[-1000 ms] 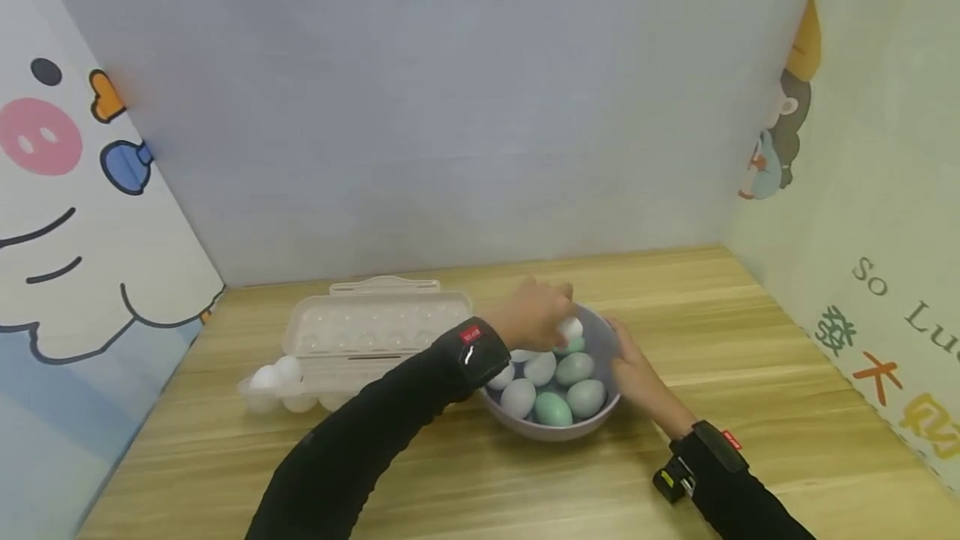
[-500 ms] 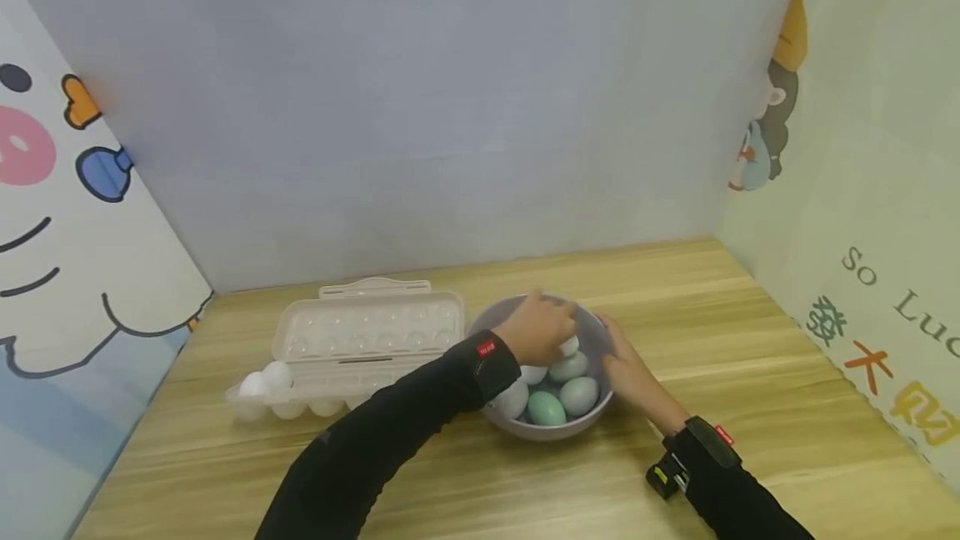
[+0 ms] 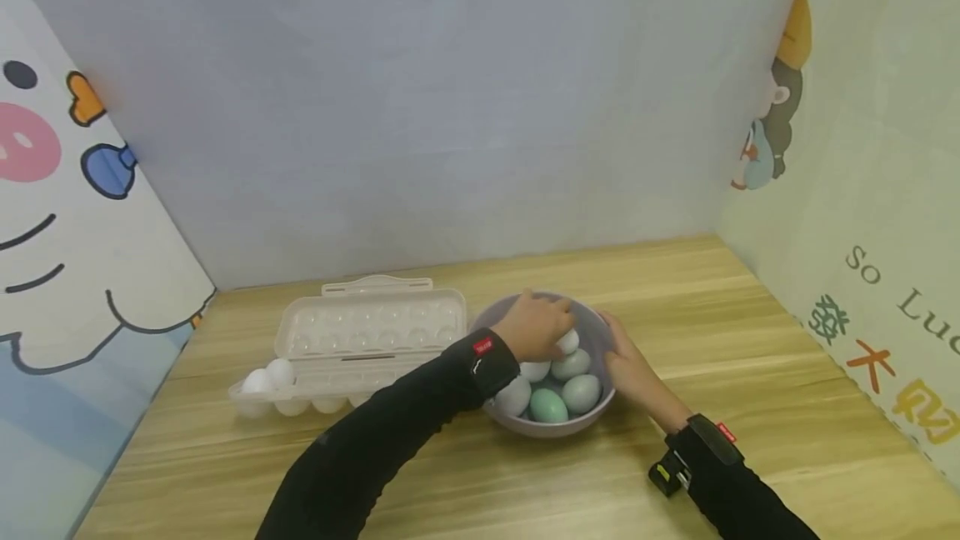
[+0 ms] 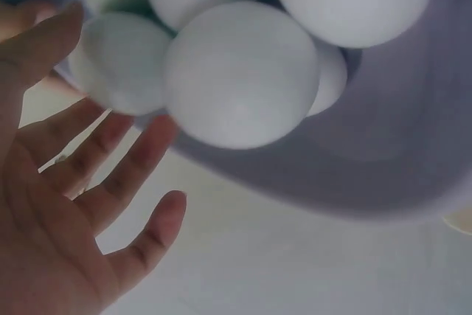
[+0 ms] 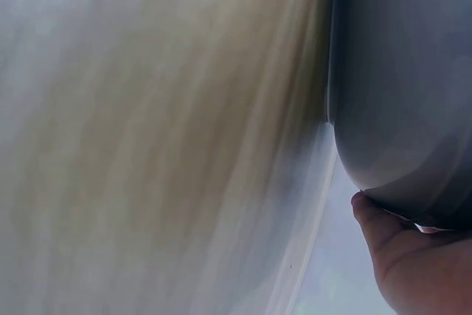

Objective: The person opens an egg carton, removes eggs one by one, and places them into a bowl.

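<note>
In the head view a grey-purple bowl holds several white, pale grey and green eggs. My left hand reaches over its left side. Thumb and fingertips pinch a white egg above the others. The left wrist view shows the thumb on one side of a pale egg, with fingertips partly behind it. A larger-looking white egg lies beside them. My right hand holds the bowl by its right rim. In the right wrist view its thumb presses the bowl's outer wall; the other fingers are mostly hidden.
An open clear plastic egg carton lies left of the bowl, its lid tipped back. White eggs sit in its near half, partly hidden by my left sleeve. Printed walls surround the wooden table.
My left hand has lowered slightly toward the near side of the bowl, with the white egg, which now covers a green egg seen earlier. The right hand stays on the rim. The view shifted slightly.
</note>
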{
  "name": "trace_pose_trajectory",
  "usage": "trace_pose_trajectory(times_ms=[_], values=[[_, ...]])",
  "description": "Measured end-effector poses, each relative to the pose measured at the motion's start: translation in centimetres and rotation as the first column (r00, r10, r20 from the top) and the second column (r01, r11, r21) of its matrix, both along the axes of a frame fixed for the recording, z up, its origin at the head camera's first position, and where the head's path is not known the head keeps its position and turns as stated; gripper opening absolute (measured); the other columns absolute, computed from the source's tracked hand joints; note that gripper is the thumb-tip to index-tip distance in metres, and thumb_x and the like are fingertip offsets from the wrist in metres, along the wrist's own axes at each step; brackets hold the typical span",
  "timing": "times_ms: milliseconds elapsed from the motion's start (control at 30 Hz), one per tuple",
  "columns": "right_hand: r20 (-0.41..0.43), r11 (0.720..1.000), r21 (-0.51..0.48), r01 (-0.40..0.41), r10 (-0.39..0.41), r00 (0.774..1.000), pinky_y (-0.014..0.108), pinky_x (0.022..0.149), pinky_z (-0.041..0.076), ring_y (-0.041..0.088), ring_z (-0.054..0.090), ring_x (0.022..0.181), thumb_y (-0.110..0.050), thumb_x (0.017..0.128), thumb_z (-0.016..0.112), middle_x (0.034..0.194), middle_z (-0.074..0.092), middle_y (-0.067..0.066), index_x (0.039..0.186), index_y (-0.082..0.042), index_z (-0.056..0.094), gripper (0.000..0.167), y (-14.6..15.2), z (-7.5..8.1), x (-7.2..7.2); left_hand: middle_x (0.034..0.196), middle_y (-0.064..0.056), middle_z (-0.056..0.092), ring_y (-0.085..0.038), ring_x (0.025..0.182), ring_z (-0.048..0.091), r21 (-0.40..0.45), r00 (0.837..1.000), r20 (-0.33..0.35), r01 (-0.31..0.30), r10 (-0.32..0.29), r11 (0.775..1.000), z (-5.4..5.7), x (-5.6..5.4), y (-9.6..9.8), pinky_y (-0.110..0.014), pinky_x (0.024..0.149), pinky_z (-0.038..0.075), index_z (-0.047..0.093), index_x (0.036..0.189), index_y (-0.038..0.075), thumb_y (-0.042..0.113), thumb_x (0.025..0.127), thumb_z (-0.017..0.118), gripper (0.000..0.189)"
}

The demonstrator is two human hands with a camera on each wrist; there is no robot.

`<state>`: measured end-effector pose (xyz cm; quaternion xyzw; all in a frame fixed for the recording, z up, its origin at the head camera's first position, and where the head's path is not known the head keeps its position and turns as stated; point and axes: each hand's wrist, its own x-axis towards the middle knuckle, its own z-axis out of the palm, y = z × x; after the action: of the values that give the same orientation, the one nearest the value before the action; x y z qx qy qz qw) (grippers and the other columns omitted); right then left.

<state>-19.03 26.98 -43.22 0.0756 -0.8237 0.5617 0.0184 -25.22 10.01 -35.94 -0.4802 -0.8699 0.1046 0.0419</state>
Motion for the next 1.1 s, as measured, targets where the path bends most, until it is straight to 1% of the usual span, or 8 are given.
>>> trace_pose_trajectory(times_ms=[233,333,467,600,767,900,1000,1100], values=[[-0.009,1.000,0.002,-0.009,0.009,1.000,0.061,0.107,0.015,0.050,0.014,0.136,0.014,0.080,0.028,0.150,0.014,0.032,0.146,0.009,0.014,0.067,-0.2,0.0,0.0,0.103,0.001,0.057,-0.016,0.095,0.059,0.098,0.996,0.082,-0.042,0.034,0.994,2.5,0.3,-3.2,-0.035,0.079,0.043,0.062,0.121,0.014,0.040,0.081,0.073,0.048],[-0.015,1.000,0.003,-0.002,0.002,1.000,0.062,0.106,0.015,0.050,0.014,0.136,0.015,0.079,0.027,0.150,0.015,0.032,0.145,0.009,0.016,0.067,-0.4,0.0,0.0,0.105,-0.001,0.057,-0.019,0.096,0.058,0.132,0.988,0.132,-0.095,0.077,0.987,3.6,0.4,-5.5,-0.035,0.079,0.044,0.061,0.123,0.013,0.036,0.083,0.072,0.047],[-0.029,1.000,0.003,0.009,-0.009,1.000,0.062,0.106,0.017,0.050,0.016,0.135,0.016,0.079,0.028,0.148,0.017,0.033,0.144,0.011,0.017,0.066,-0.4,-0.1,-0.1,0.112,-0.006,0.059,-0.023,0.100,0.059,0.204,0.977,0.167,-0.162,0.129,0.965,4.2,0.3,-9.5,-0.039,0.084,0.047,0.060,0.123,0.010,0.031,0.084,0.072,0.046],[-0.040,1.000,-0.011,0.013,-0.013,0.999,0.062,0.106,0.016,0.050,0.018,0.135,0.016,0.078,0.028,0.147,0.019,0.034,0.143,0.011,0.019,0.066,-0.5,-0.3,-0.1,0.118,-0.010,0.061,-0.028,0.101,0.061,0.245,0.978,0.098,-0.203,0.184,0.948,4.3,0.3,-14.2,-0.046,0.085,0.048,0.060,0.123,0.007,0.033,0.082,0.073,0.049],[-0.037,1.000,-0.023,0.008,-0.009,0.999,0.063,0.106,0.015,0.051,0.018,0.134,0.015,0.078,0.028,0.146,0.019,0.035,0.143,0.012,0.019,0.065,-0.6,-0.1,0.1,0.112,-0.012,0.063,-0.028,0.095,0.063,0.279,0.959,0.046,-0.281,0.279,0.918,3.9,0.8,-20.3,-0.045,0.078,0.051,0.063,0.119,0.004,0.032,0.081,0.075,0.049],[-0.023,1.000,0.000,0.016,-0.016,1.000,0.063,0.105,0.017,0.052,0.018,0.134,0.015,0.079,0.028,0.146,0.018,0.036,0.142,0.013,0.017,0.065,-0.9,0.0,0.2,0.110,-0.016,0.064,-0.031,0.093,0.063,0.290,0.925,0.060,-0.376,0.376,0.880,2.5,1.5,-25.5,-0.045,0.076,0.052,0.064,0.116,0.001,0.030,0.080,0.076,0.048],[-0.018,0.999,0.021,0.025,-0.025,1.000,0.063,0.105,0.017,0.052,0.017,0.134,0.016,0.079,0.027,0.146,0.017,0.036,0.143,0.014,0.017,0.065,-0.9,0.1,0.2,0.113,-0.020,0.063,-0.036,0.102,0.061,0.274,0.877,0.124,-0.480,0.464,0.833,1.4,1.9,-29.2,-0.050,0.082,0.049,0.063,0.116,-0.002,0.029,0.082,0.073,0.046],[-0.021,0.999,0.032,0.028,-0.027,0.999,0.064,0.105,0.017,0.053,0.017,0.134,0.016,0.079,0.027,0.146,0.016,0.037,0.143,0.014,0.017,0.065,-1.0,0.3,0.3,0.110,-0.023,0.063,-0.039,0.102,0.060,0.266,0.833,0.187,-0.553,0.520,0.790,0.4,2.2,-32.4,-0.051,0.083,0.048,0.062,0.114,-0.006,0.027,0.085,0.069,0.045]])
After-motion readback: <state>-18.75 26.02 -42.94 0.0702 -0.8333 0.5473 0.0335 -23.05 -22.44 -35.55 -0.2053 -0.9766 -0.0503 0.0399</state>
